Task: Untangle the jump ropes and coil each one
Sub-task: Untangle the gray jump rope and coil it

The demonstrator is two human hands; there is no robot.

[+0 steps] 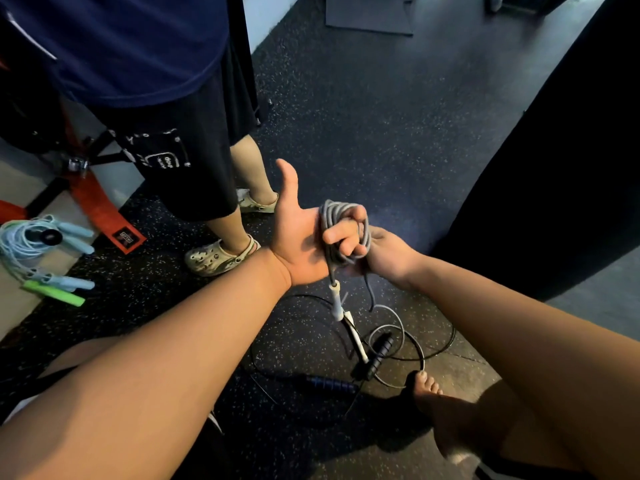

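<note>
Left hand (298,237) fingers curled round grey rope coil (327,216), coil upright. Loose tail (371,296) drops just below right hand (388,252), the nearer one; its fingers hidden, grip unclear.

Item: grey rope (328,216), part coiled, held at mid-frame.
- Left hand (298,237): palm to camera, thumb up, fingers (341,233) curled round the coil.
- Right hand (384,249): meets the coil from the right; its fingers are hidden.
- White handle (335,299): hangs below the coil; a grey tail hangs beside it.
- Floor (346,116), dark and speckled: loose loops (422,356) of grey and black rope, a black handle (381,353), a blue handle (332,384), a bare foot (429,393) touching the loops.
- Left edge: pale blue ropes (41,244) bundled, a green handle (55,292) just beside them, a red frame (93,202) behind.
- Upper left: a second person (138,46), navy top, black shorts, pale clogs (211,256).
</note>
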